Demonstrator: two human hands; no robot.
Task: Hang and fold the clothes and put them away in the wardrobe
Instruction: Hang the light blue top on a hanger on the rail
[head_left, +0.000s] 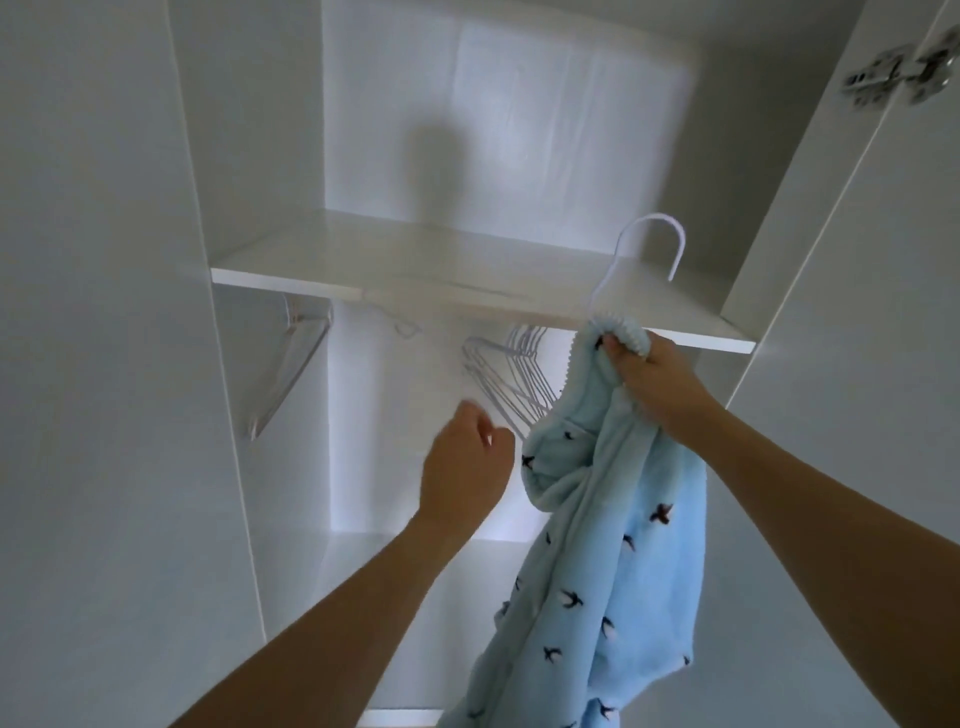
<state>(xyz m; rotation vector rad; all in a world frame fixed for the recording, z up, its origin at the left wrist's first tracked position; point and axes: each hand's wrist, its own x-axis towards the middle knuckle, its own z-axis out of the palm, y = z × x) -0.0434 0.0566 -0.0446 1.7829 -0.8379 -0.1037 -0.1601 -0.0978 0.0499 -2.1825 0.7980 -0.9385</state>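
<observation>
raised right hand (655, 382) gripping hangered garment (587, 545)

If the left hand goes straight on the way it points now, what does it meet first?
Probably the bunch of empty white hangers hanging under the shelf, just beyond the left hand; depth is hard to judge.

White panels (104, 260) closed in the view on both sides, all in flat, dim light. A white shelf (415, 260) ran across between them, its front edge catching more light than the back wall (519, 130) above it, where a soft dark shadow (441, 171) lay. A metal hinge (893, 70) sat on the open door (883, 312) at the upper right.
</observation>
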